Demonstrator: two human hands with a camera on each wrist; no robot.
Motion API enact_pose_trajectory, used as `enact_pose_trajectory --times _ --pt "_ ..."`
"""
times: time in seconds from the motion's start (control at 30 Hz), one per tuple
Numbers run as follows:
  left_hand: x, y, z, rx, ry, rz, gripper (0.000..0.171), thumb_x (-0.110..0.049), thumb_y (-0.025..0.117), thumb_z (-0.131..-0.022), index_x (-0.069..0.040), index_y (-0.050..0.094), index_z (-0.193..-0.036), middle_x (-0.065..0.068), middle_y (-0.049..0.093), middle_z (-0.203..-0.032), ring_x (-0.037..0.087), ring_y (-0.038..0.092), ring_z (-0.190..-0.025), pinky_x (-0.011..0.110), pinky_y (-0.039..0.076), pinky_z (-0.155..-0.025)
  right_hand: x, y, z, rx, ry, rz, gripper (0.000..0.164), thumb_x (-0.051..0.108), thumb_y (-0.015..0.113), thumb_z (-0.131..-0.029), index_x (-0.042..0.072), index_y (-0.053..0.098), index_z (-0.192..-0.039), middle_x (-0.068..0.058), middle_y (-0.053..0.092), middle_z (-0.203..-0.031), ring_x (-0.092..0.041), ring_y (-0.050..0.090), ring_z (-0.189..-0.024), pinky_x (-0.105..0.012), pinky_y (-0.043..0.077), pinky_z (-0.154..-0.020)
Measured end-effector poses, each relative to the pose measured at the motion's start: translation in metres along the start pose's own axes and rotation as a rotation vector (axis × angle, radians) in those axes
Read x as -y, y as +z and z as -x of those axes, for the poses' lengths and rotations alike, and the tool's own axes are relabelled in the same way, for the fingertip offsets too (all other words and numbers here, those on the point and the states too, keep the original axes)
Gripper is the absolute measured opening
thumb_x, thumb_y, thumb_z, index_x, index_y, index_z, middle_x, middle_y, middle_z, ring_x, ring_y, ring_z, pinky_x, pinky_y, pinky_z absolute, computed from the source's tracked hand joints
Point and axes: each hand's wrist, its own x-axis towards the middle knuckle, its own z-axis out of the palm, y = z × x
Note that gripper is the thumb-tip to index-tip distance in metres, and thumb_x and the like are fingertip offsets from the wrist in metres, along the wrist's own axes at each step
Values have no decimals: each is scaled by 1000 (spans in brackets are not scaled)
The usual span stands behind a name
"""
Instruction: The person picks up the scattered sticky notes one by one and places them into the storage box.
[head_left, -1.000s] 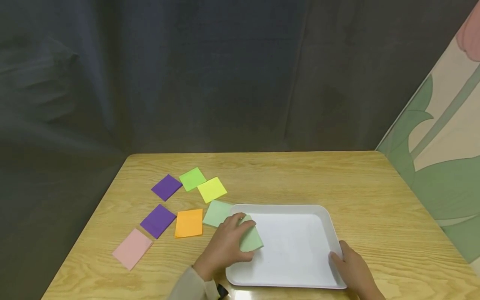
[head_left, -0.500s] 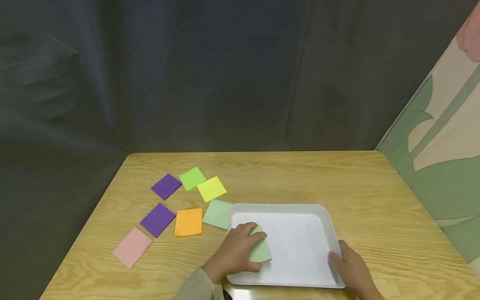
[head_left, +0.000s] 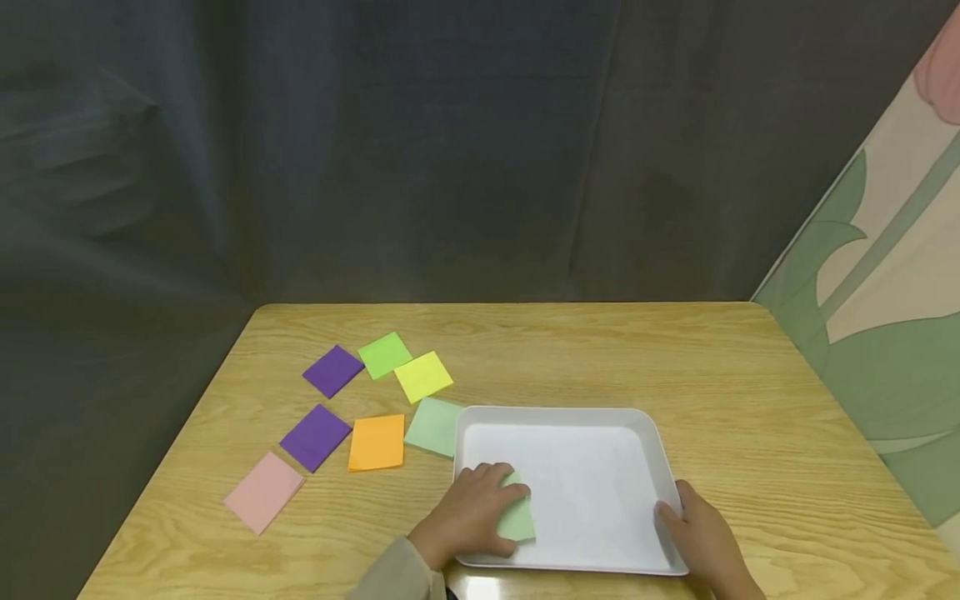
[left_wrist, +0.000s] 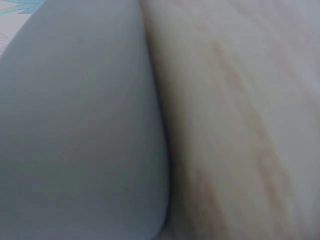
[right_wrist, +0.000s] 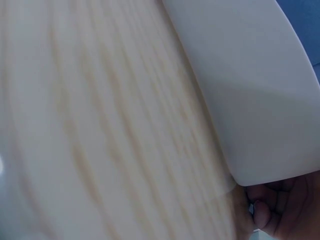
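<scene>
A white tray (head_left: 592,433) sits on the wooden table (head_left: 675,358), toward the near edge. The only thing in it is a pale green paper square (head_left: 517,521), lying in the tray's near left corner.

The left hand (head_left: 476,512) reaches over the tray's left rim and rests on that square. Its fingers are curled over the paper's left part and hold it against the tray floor, so only the right part of the square shows beyond the fingertips. The thumb lies along the near side, close to the tray's front rim. The right hand (head_left: 701,537) is at the tray's near right corner, fingers bent round the rim and gripping it.

Left of the tray, more paper squares lie flat on the table: a second pale green one (head_left: 433,427) touching the tray's left rim, an orange one (head_left: 377,443), two purple (head_left: 316,437), a pink (head_left: 262,492), a bright green (head_left: 385,355) and a yellow (head_left: 423,377).

How much of the held square lies under the palm cannot be told. The left wrist view is blurred, showing only the tray wall (left_wrist: 75,125) against wood grain. The right wrist view shows the tray's corner (right_wrist: 250,100) and a few fingertips (right_wrist: 280,210) at the bottom edge, cut off.
</scene>
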Motion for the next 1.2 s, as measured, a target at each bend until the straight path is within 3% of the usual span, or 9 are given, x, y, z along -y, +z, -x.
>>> enact_pose_trajectory --times 0.23,0.83,1.03,1.2 --pt "-1 -1 0 47 12 -27 56 -41 70 -57 -26 54 -108 0 46 -111 15 42 -96 28 34 -75 0 0 1 2 -2 -5 37 14 48 -83 -12 41 -109 -32 53 -98 -38 55 -82 -48 43 -66" --pt "-3 -4 3 119 24 32 55 -42 68 -62 -25 52 -112 0 44 -116 15 41 -100 29 34 -78 0 -1 2 5 9 -9 39 15 47 -84 -12 40 -111 -33 51 -101 -41 53 -85 -48 42 -68" --pt "2 -5 4 65 40 65 55 -43 65 -68 -19 51 -115 1 45 -119 16 40 -107 33 33 -84 -1 0 1 6 8 -7 38 14 46 -84 -13 40 -111 -34 50 -101 -41 53 -85 -48 42 -68" --pt "11 -10 6 4 13 107 52 -42 64 -70 -17 52 -114 2 46 -119 18 39 -110 37 29 -88 -1 -1 0 12 10 -14 38 14 45 -85 -13 40 -111 -34 50 -101 -41 53 -85 -48 42 -68"
